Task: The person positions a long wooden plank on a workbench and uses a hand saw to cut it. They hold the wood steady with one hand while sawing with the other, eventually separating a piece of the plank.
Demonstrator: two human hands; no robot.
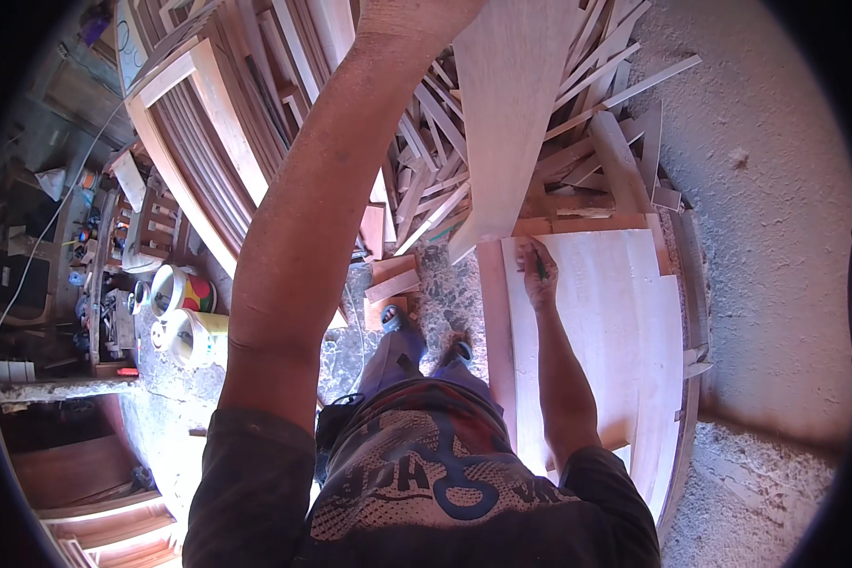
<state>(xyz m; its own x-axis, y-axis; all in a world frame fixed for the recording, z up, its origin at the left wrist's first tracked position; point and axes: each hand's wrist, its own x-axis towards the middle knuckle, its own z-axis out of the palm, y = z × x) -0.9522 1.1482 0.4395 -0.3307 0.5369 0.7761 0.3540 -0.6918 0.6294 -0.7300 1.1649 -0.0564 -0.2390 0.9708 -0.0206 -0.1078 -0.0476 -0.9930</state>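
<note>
My left arm reaches up past the top edge, so only the wrist and part of my left hand (pixel 421 14) show; its fingers are out of sight. Beside that hand a wide wooden board (pixel 511 104) runs down from the top edge, narrowing toward its lower end near the stacked boards. At the right, my right hand (pixel 540 270) is closed around a thin, dark green stick like a pencil or pen, too small to tell. It rests near the far left corner of a pale flat board (pixel 592 312) on the stack.
Loose wooden strips (pixel 435 180) lie heaped beyond my feet, with wood offcuts (pixel 393 279) on the floor. Wooden frames (pixel 208 123) lean at the far left. Paint buckets (pixel 199 336) stand at the left by a cluttered shelf. A rough wall (pixel 748 218) closes the right side.
</note>
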